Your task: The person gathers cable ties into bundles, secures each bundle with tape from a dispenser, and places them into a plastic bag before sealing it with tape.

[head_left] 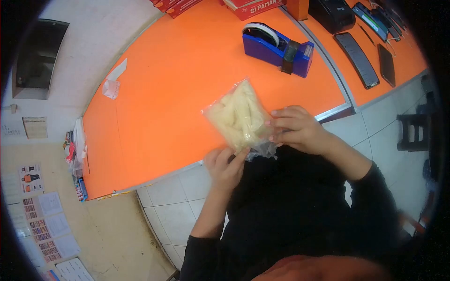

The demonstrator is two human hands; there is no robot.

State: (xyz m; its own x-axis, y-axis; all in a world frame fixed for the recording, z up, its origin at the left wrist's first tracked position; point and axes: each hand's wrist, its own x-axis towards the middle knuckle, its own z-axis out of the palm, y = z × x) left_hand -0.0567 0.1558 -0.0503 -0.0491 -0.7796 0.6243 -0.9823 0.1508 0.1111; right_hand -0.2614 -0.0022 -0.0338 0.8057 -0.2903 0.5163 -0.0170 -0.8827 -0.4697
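A clear plastic bag with pale yellow contents lies at the front edge of the orange table. My left hand is at the bag's lower left corner, its fingers bent and pressed on the plastic. On the right side of the bag rests my right hand, with its fingers spread over the plastic near the crumpled end. A blue tape dispenser stands behind the bag, touching neither hand.
Red boxes sit at the back. Two phones and a black device are on the right surface. A white paper scrap lies at the left. A dark stool stands on the floor.
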